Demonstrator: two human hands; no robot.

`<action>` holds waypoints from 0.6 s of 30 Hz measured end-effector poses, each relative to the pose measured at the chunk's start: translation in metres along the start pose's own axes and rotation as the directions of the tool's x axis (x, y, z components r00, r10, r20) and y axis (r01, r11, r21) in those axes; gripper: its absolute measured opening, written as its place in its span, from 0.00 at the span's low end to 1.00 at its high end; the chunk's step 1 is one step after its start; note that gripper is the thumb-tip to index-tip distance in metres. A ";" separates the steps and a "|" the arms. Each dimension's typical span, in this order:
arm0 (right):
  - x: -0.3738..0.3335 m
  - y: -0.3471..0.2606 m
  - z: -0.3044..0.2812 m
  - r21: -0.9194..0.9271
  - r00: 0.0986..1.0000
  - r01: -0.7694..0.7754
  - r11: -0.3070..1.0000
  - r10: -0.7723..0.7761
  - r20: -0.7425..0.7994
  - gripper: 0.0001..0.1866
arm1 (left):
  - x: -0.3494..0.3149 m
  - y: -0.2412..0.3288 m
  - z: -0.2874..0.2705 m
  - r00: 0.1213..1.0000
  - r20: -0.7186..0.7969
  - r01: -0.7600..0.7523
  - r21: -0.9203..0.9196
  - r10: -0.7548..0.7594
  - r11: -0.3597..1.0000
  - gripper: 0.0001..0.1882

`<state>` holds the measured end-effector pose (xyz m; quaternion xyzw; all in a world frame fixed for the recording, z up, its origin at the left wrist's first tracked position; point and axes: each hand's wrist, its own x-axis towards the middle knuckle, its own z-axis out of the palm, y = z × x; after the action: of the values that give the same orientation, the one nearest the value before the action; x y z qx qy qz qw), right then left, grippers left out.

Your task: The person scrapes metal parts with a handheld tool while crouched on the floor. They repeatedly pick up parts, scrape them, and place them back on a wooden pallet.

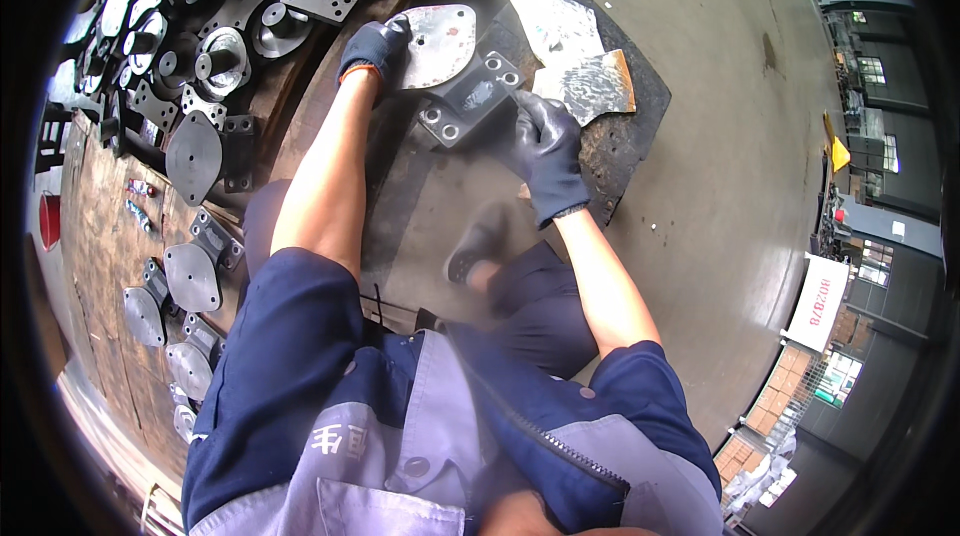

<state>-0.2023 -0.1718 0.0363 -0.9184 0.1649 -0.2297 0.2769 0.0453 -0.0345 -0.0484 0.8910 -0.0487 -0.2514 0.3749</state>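
Both hands wear dark gloves and hold one metal bracket between them, off to the front of my body. Its pale, rounded plate (440, 41) sits in my left hand (378, 48), whose fingers close over the plate's left edge. A dark block (470, 98) with bolt holes at its corners extends from the plate toward the right. My right hand (550, 146) has its curled fingers at the block's right corner; the fingertips are partly hidden. Just beyond the right hand, two worn, whitish sheet pieces (585, 86) lie on a dark, angular plate (635, 101).
Dark metal parts with discs and studs (220, 61) crowd the far left. Several similar brackets (192, 276) rest along a wooden bench (100, 236) at left. Grey floor (715, 136) stretches right, toward stacked boxes (780, 386) and a white sign (818, 304).
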 end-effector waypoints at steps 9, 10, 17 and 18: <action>-0.001 -0.009 0.007 0.014 0.996 0.049 0.999 -0.050 0.079 0.05 | -0.015 0.006 -0.007 1.000 -0.008 -0.005 -0.005 0.005 1.000 0.30; -0.001 -0.008 0.007 -0.010 0.994 0.039 0.999 -0.038 0.106 0.05 | -0.014 0.007 -0.008 1.000 -0.007 -0.006 0.023 0.006 1.000 0.31; -0.007 -0.009 0.011 0.113 0.991 0.017 0.993 -0.032 0.130 0.06 | -0.013 0.007 -0.005 0.999 -0.042 -0.013 0.046 0.015 0.999 0.31; -0.007 -0.005 0.012 0.063 0.983 0.070 0.996 -0.079 0.163 0.05 | -0.014 0.006 -0.005 0.999 -0.038 -0.020 0.029 0.021 0.999 0.31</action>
<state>-0.2013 -0.1596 0.0279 -0.9315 0.1002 -0.1674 0.3069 0.0365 -0.0318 -0.0359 0.9004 -0.0542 -0.2297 0.3655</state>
